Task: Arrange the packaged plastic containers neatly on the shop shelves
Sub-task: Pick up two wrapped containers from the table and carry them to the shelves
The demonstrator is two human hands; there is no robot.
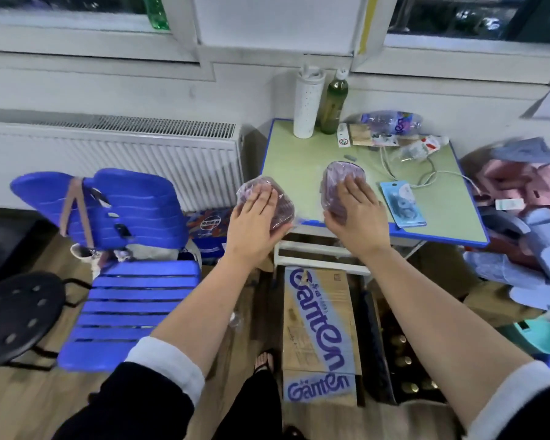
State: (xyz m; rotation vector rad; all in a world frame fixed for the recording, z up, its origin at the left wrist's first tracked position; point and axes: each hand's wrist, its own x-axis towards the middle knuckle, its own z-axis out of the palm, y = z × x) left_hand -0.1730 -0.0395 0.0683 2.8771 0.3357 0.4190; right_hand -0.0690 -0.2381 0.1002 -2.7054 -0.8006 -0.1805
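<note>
By a green blue-edged table (292, 160), the left hand (254, 214) clasps a purple film-wrapped plastic container (281, 208), the right hand (358, 211) a second such container (338, 173); no shelves are visible, so shelving seems unstarted.

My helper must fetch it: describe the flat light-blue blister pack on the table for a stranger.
Find the small green-topped table with blue edging under the window. Near its front edge, just right of the right hand, lies the flat light-blue blister pack, the only blue card there.
</note>
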